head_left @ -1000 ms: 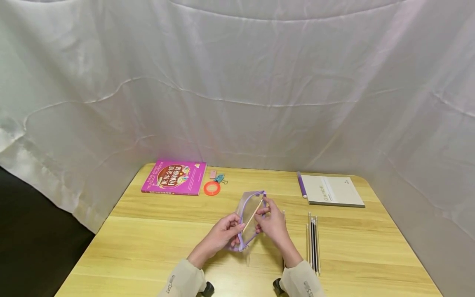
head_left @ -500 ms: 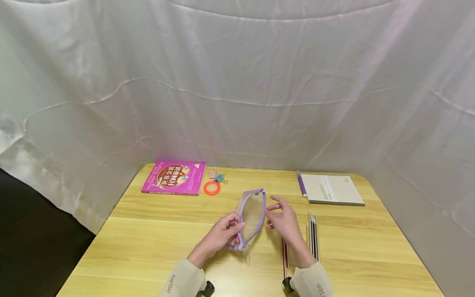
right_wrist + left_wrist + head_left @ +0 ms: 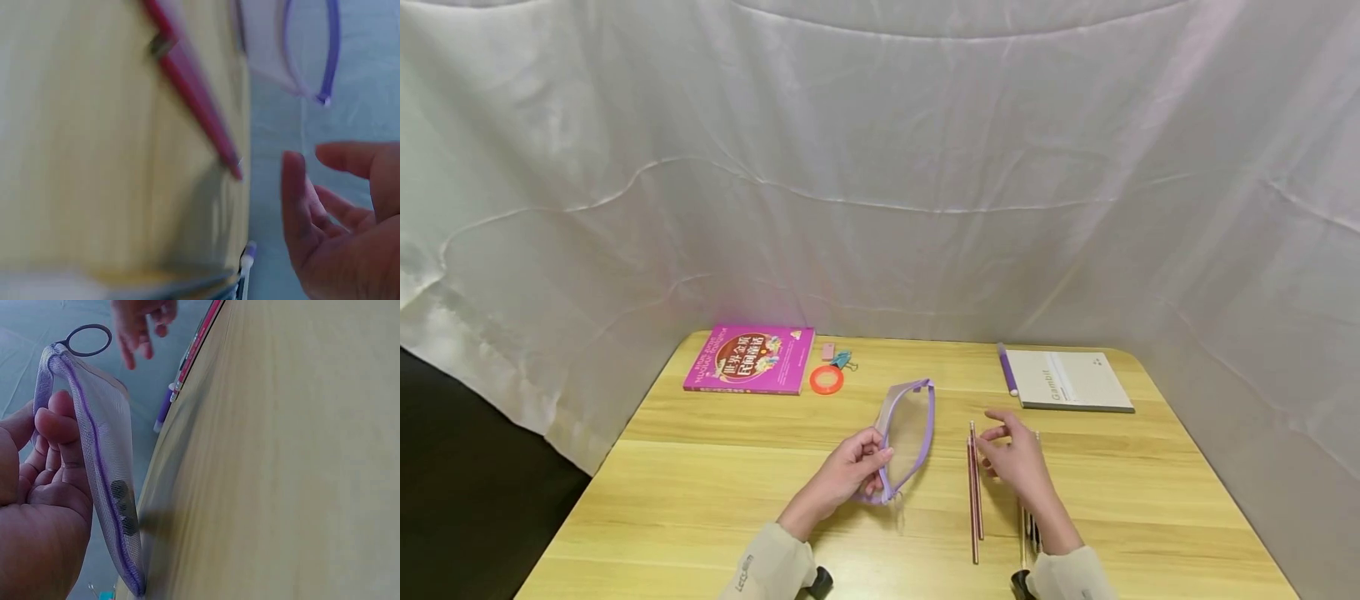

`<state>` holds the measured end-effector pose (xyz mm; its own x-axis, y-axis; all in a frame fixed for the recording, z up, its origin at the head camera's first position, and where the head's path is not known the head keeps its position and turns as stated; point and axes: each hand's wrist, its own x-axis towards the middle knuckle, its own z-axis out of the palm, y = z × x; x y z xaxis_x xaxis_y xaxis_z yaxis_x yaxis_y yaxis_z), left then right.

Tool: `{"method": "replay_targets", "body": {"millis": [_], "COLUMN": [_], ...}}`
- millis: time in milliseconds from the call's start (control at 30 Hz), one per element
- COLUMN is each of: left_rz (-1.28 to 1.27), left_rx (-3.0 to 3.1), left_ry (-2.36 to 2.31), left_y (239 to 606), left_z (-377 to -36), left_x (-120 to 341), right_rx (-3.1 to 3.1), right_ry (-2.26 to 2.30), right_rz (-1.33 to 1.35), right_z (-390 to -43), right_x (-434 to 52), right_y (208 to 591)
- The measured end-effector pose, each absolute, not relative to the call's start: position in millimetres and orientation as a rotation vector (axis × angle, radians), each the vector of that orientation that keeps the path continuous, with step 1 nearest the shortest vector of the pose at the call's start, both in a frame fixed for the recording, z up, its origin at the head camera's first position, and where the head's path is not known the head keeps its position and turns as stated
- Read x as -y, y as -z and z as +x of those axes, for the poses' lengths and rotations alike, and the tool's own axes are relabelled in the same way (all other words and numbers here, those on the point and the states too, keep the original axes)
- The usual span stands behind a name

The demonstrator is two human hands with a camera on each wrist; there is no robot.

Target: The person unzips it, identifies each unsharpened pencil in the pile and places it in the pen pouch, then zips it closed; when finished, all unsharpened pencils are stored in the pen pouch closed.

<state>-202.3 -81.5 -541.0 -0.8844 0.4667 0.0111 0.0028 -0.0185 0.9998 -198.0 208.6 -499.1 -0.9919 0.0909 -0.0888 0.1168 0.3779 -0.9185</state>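
My left hand (image 3: pixel 850 468) grips the near side of a see-through mesh pencil pouch (image 3: pixel 927 433) with purple trim, its mouth gaping. In the left wrist view the pouch (image 3: pixel 103 425) stands on edge above the table, and dark patches show through the mesh low down. My right hand (image 3: pixel 1021 462) holds nothing. It hovers just right of a few dark red pencils (image 3: pixel 975 500), fingers and thumb apart in the right wrist view. Further pencils (image 3: pixel 1028 529), some dark, lie partly hidden under the right forearm.
A pink book (image 3: pixel 751 360) lies at the back left, beside an orange tape ring (image 3: pixel 827 380), a teal binder clip (image 3: pixel 841 359) and a small pink eraser-like block (image 3: pixel 828 351). At the back right are a purple marker (image 3: pixel 1007 371) and a notebook (image 3: pixel 1070 380). Grey curtains surround the table.
The light wooden pencil held at the pouch's mouth a second ago is no longer seen. My right hand has let go of it and moved right, uncovering the red pencils. My left hand stays put.
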Motion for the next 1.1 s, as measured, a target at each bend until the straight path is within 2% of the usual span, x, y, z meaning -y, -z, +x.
{"method": "replay_targets", "body": {"millis": [333, 1100], "left_rz": [0.499, 0.500], "left_rx": [-1.921, -1.923], "left_ry": [-1.982, -1.995], "left_y": [542, 542], "left_z": [-201, -201], "left_x": [82, 80], "right_rx": [-2.548, -2.669], "right_ry": [1.544, 1.314], "right_rz": [0.173, 0.108], "right_z": [-192, -201], "right_x": [-217, -216], "right_y": [518, 526]}}
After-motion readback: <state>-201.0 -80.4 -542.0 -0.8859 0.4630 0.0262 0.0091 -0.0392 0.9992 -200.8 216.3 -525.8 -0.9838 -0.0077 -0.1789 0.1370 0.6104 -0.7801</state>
